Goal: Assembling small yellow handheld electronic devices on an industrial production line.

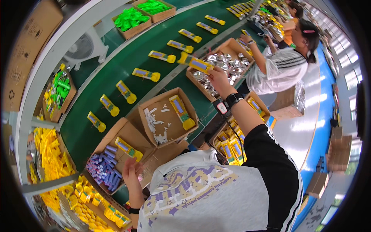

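Note:
My right hand (219, 79) is stretched forward, pinching the rounded end of a yellow flashlight housing (200, 65) with a purple battery in it. It hangs above the belt's near edge, beside a box of shiny silver reflector cups (228, 65). Another housing partly overlaps its far end, and I cannot tell whether that one is held too. My left hand (132, 172) is low at the left, its fingers loosely apart. Just beyond its fingertips, a similar yellow housing (128, 149) lies over an open carton (143, 139). Purple batteries (105, 166) fill that carton's left side.
A row of yellow housings lies along the green conveyor belt (141, 92). One box (152, 104) holds small white parts and a housing. Yellow parts (54, 154) fill bins at left; green parts (131, 21) sit in boxes across the belt. A co-worker (280, 63) sits at right.

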Demonstrator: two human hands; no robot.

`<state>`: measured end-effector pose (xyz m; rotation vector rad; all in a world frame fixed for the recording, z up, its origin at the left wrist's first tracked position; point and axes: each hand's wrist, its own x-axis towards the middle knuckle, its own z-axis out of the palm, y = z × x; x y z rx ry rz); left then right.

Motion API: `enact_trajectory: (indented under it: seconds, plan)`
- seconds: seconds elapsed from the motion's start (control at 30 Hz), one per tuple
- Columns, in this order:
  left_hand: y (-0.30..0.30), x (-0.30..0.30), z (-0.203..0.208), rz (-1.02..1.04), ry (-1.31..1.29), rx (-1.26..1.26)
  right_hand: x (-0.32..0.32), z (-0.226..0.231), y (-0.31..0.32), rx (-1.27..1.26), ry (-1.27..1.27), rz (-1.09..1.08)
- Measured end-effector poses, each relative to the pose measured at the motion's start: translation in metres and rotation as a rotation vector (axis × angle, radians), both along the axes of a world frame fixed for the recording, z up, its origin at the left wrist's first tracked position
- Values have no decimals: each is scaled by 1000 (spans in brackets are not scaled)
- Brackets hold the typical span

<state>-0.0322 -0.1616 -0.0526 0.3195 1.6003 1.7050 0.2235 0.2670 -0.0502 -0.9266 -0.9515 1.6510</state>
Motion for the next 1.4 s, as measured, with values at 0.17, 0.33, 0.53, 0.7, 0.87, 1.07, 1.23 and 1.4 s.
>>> enact_trajectory:
  seconds: [0.17, 0.33, 0.53, 0.7, 0.87, 1.07, 1.23, 1.4]
  plan:
    - [-21, -9, 1, 166, 77, -14, -104, 59, -50, 197, -256, 280]
    - [0, -46, 15, 245, 419, 140, -191, 78, -104, 393, -344, 802]
    - [21, -81, 63, -148, 548, -12, -259, 86, -186, 233, -365, 1126]
    - [10, -82, 82, -294, 81, 49, -285, 83, -224, 143, -478, 1096]
    - [7, -126, 49, -383, -43, 92, -296, 83, -240, 82, -427, 1051]
    - [15, -266, -29, -89, -246, 201, -223, 62, -241, 82, -570, 718]
    - [44, -365, -101, 253, -371, 21, -136, 54, -263, -114, -631, 329]
    - [62, -396, -135, 242, -371, -52, -59, 26, -288, -248, -511, 154]
